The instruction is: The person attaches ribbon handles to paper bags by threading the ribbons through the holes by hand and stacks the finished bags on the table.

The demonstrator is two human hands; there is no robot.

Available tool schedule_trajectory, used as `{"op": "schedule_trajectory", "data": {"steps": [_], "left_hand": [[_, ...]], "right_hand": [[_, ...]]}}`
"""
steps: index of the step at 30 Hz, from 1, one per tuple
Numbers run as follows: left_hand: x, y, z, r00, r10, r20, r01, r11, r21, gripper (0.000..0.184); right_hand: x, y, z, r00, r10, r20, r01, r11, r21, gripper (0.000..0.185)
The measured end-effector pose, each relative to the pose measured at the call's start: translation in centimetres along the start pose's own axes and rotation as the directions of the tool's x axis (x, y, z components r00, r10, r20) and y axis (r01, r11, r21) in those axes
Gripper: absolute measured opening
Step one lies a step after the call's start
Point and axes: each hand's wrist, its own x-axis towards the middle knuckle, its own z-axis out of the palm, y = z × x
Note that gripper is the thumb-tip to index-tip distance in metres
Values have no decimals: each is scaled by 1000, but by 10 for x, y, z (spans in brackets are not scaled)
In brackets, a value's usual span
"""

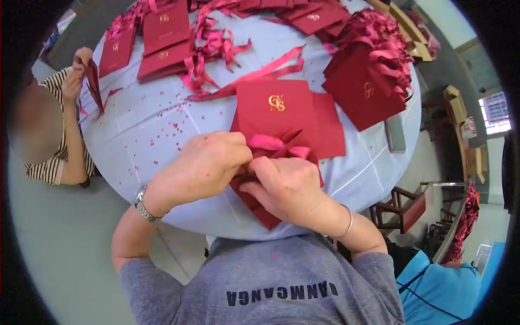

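A red paper gift bag [274, 116] with gold letters lies at the table's near side, its mouth towards me. Pink ribbon [265, 142] is looped at its opening, between my two hands. My left hand [203, 165], with a watch on the wrist, is closed, its fingertips pinched at the ribbon. Close beside it, my right hand [290, 187] is pinched too, thumb and forefinger together on the ribbon. The exact grip points are partly hidden by my fingers. More red card [329, 127] lies under the bag on the right.
Stacks of red bags [165, 32] with pink ribbons stand at the back of the white-covered round table [179, 179]. Another ribboned stack [360, 89] sits at right. Small red dots [176, 127] are scattered at left. A person in stripes [54, 170] handles a bag.
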Motion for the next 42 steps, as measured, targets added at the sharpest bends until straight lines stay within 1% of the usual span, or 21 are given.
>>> {"op": "schedule_trajectory", "data": {"steps": [2,4,5,7,9,10,13,14,15,16,18,22,23,25,32,35,36,38,39,40,42], "left_hand": [[-5,-7,-3,1000,-27,7,27,998,50,5],[-12,-17,-15,964,-163,-211,225,921,319,5],[-16,-25,-16,964,-169,-205,229,921,315,5],[-24,-39,-13,929,-295,-222,347,903,252,5],[-30,-42,-7,906,-346,-242,401,886,234,4],[-32,-43,-5,881,-392,-265,450,866,216,3],[-39,-48,7,845,-428,-320,504,838,210,4],[-42,-50,10,840,-438,-320,513,834,204,4],[-44,-52,12,857,-410,-313,482,852,204,5],[-46,-53,14,873,-380,-307,450,869,205,5],[-46,-56,15,869,-378,-320,451,870,200,5],[-43,-59,17,857,-387,-339,467,863,194,5],[-42,-60,17,857,-390,-337,469,861,195,5],[-41,-61,16,795,-482,-368,536,843,53,4],[-47,-63,18,793,-461,-399,526,848,65,5],[-49,-63,18,826,-391,-405,462,883,89,7],[-49,-63,19,826,-394,-402,457,887,70,7],[-51,-62,19,823,-402,-401,457,888,49,8],[-52,-61,19,820,-403,-407,464,884,59,7],[-53,-60,19,816,-404,-413,470,880,68,7],[-56,-62,20,812,-402,-424,460,887,40,7]], "right_hand": [[-2,-3,0,998,11,64,0,986,-169,31],[-6,-2,-1,997,8,70,5,982,-188,32],[-6,-1,-3,997,-20,74,35,976,-215,31],[-9,-3,-1,996,-41,81,59,971,-232,30],[-10,-3,2,975,-44,218,126,917,-379,26],[-11,-3,2,975,-39,220,122,919,-374,26],[-19,-3,-10,955,-246,167,291,885,-364,40],[-23,-2,-15,948,-290,134,319,877,-359,45],[-30,-3,-18,965,-250,75,261,916,-306,43],[-43,4,-17,984,-180,-7,175,967,-184,45],[-59,16,-16,996,-40,-79,27,987,-156,49],[-70,30,-7,993,112,26,-106,979,-172,49],[-72,33,-4,994,105,24,-98,977,-189,51],[-73,35,-2,995,98,25,-91,976,-196,53],[-60,34,-10,991,112,69,-100,983,-152,54],[-40,38,-8,992,-90,-84,79,989,-125,49],[-32,38,-9,993,-89,-82,79,989,-124,49],[-15,33,-13,979,-199,42,203,968,-145,48],[-8,29,-12,980,-188,71,196,970,-142,37],[-4,26,-11,979,-191,75,200,970,-138,37],[3,24,-7,945,-259,199,301,927,-223,20]]}}
